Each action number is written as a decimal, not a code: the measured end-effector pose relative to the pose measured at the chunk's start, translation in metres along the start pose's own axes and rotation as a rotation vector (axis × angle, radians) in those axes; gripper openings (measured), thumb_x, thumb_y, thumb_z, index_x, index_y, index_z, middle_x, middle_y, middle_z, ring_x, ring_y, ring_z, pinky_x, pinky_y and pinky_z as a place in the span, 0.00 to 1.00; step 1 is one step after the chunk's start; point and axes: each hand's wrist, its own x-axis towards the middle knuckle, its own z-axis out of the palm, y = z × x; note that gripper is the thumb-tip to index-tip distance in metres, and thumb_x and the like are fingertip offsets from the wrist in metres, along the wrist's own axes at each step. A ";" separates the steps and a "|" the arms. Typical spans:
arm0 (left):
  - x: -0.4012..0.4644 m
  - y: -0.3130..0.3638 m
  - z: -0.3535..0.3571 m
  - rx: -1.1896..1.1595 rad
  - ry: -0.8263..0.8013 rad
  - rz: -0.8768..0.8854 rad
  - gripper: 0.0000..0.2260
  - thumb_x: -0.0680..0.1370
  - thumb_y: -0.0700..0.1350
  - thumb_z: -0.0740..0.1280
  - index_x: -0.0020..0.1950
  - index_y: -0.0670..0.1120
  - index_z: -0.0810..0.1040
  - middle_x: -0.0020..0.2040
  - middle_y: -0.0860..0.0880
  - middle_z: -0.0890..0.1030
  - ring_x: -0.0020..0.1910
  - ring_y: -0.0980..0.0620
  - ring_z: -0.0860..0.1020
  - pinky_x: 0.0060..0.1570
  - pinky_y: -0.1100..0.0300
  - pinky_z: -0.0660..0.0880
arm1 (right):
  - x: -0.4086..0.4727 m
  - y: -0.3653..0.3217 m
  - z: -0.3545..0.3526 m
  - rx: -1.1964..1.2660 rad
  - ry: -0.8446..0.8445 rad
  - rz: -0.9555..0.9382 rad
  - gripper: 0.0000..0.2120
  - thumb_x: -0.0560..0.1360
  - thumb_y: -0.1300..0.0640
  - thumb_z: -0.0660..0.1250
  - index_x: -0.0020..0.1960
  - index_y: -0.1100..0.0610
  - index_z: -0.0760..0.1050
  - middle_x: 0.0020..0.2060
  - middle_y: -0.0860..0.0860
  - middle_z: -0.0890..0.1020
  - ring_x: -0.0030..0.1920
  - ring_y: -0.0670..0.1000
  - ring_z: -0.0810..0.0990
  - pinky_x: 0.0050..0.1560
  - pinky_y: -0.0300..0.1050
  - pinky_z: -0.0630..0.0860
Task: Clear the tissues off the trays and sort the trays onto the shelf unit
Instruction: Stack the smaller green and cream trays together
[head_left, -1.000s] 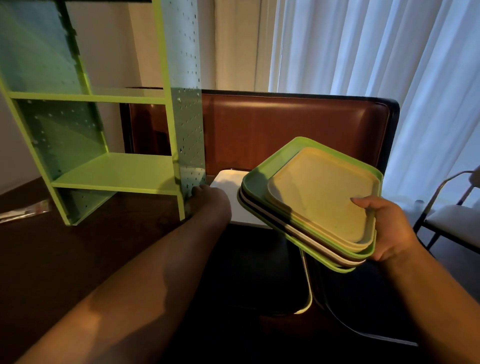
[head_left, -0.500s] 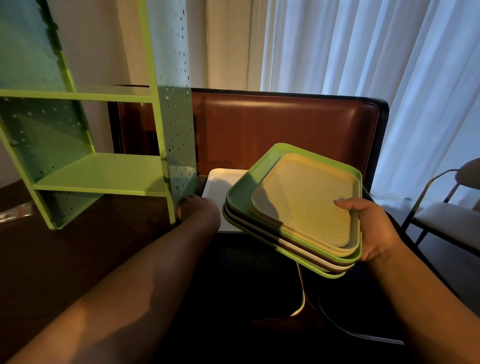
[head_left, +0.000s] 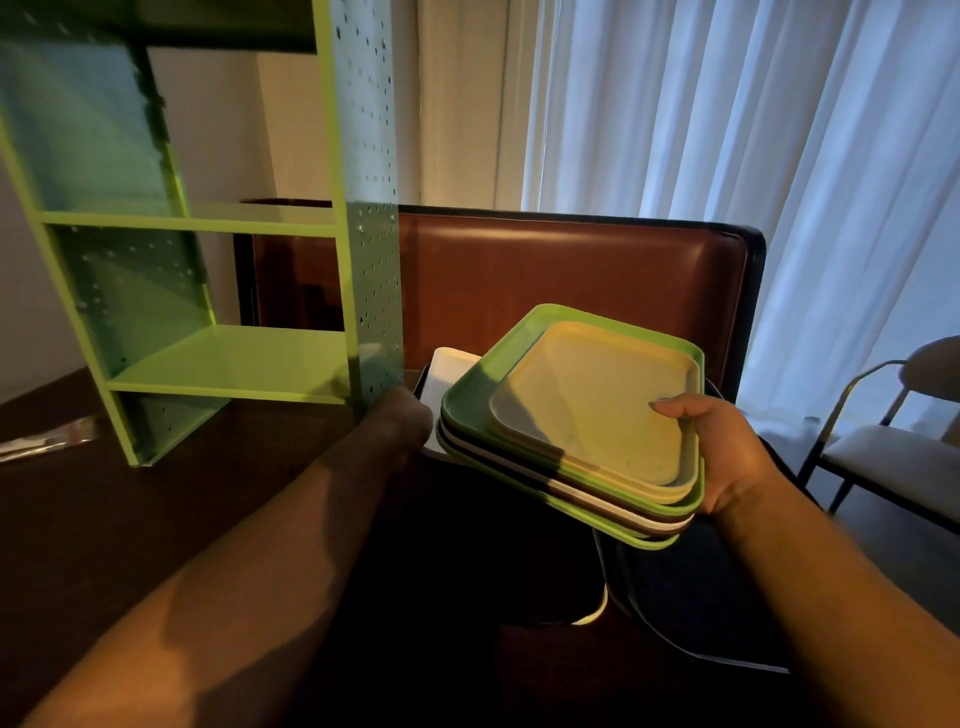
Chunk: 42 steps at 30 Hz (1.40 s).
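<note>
My right hand (head_left: 727, 457) has the stack of trays (head_left: 571, 436) pinched at its right edge, thumb lying on top of the small cream tray (head_left: 597, 400), the rest of my fingers curled under where I can't see them. The stack's up off the dark table (head_left: 156, 519), tilted, with green, brown and white trays under the cream one. My left hand (head_left: 400, 421) is reaching out to the near right leg of the green shelf unit (head_left: 223, 358), just left of the stack; can't tell if it's gripping or just touching. A white tray (head_left: 447, 374) lies on the table behind the stack.
</note>
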 end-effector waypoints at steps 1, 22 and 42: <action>-0.006 -0.004 -0.005 -0.016 0.007 0.017 0.11 0.80 0.37 0.62 0.59 0.34 0.78 0.50 0.41 0.80 0.46 0.46 0.79 0.33 0.62 0.74 | -0.003 -0.002 0.002 -0.013 -0.002 -0.002 0.21 0.78 0.63 0.56 0.68 0.60 0.76 0.52 0.62 0.84 0.48 0.65 0.83 0.49 0.59 0.79; -0.111 -0.020 -0.050 -0.923 -0.136 0.165 0.11 0.82 0.39 0.60 0.62 0.37 0.75 0.45 0.41 0.80 0.42 0.46 0.81 0.50 0.49 0.79 | -0.043 -0.017 0.029 -0.051 -0.264 -0.025 0.16 0.79 0.60 0.56 0.59 0.59 0.79 0.42 0.59 0.87 0.37 0.60 0.86 0.39 0.54 0.82; -0.104 -0.031 -0.041 -0.573 0.126 0.349 0.19 0.68 0.56 0.77 0.53 0.50 0.76 0.47 0.50 0.82 0.47 0.50 0.83 0.46 0.56 0.80 | -0.016 0.021 0.059 -0.571 -0.129 -0.672 0.21 0.82 0.53 0.65 0.73 0.52 0.67 0.58 0.49 0.83 0.54 0.44 0.84 0.53 0.39 0.79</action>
